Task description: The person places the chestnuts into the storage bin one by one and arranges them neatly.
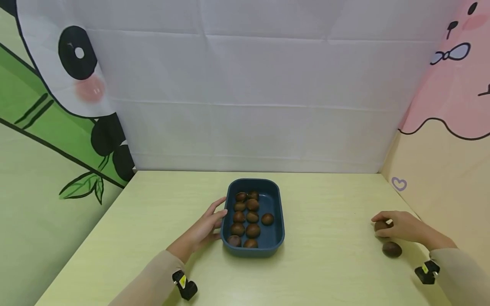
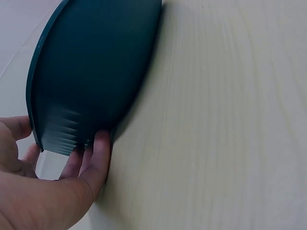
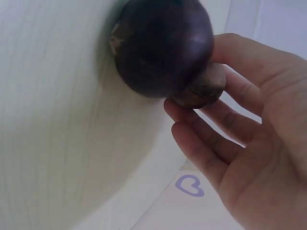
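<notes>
A dark blue rectangular tub [image 1: 273, 238] stands on the table, several brown chestnuts [image 1: 252, 230] inside it, mostly in two columns at its left. My left hand [image 1: 204, 229] rests against the tub's left side, thumb at the rim and fingers along the outer wall; the left wrist view shows fingers [image 2: 100, 148] fairly straight on that wall. Far to the right, my right hand [image 1: 405, 228] pinches a chestnut [image 3: 204, 88] between thumb and fingertips, low over the table. Another chestnut [image 1: 392, 249] lies just nearer to me, partly covering the held one in the right wrist view.
The pale wood-grain table [image 1: 325, 212] ends at a white sheet [image 1: 260, 136] behind. A cartoon-printed panel [image 1: 69, 238] borders the left, and a pink and beige panel [image 1: 444, 178] runs close beside my right hand. Each sleeve carries a small black wrist camera [image 1: 185, 285].
</notes>
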### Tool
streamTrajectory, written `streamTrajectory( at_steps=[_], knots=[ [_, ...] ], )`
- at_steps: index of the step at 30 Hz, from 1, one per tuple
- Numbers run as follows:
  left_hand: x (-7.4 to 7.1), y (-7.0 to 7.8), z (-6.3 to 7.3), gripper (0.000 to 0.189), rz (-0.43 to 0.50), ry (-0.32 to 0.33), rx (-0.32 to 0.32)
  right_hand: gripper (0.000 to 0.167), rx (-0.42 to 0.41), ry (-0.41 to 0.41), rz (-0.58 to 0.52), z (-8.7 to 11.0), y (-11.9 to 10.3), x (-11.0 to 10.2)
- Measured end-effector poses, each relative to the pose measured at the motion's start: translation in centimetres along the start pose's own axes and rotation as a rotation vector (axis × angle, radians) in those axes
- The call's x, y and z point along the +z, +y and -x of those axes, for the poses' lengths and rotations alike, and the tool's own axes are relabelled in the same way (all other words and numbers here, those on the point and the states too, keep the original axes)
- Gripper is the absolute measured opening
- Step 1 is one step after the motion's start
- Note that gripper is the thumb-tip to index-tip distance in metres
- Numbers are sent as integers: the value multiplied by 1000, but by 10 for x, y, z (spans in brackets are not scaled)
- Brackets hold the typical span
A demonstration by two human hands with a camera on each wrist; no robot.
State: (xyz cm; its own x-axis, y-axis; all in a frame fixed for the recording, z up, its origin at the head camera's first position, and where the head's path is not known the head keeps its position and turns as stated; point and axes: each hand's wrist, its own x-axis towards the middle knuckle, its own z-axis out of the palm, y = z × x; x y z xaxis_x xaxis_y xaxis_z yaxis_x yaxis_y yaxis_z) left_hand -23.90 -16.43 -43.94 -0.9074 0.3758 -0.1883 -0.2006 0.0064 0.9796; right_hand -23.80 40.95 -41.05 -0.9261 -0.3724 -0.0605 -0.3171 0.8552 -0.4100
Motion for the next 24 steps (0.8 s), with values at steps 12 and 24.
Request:
streamTrajectory(
  at_steps=[12, 24],
  knots=[
    [0, 0, 1, 65, -6, 10, -7, 36, -139, 30, -2, -25, -38, -4],
    [-1, -1, 0, 64, 0, 3, -3, 33, -316, -33, -17, -66, -117, -4]
  ],
)
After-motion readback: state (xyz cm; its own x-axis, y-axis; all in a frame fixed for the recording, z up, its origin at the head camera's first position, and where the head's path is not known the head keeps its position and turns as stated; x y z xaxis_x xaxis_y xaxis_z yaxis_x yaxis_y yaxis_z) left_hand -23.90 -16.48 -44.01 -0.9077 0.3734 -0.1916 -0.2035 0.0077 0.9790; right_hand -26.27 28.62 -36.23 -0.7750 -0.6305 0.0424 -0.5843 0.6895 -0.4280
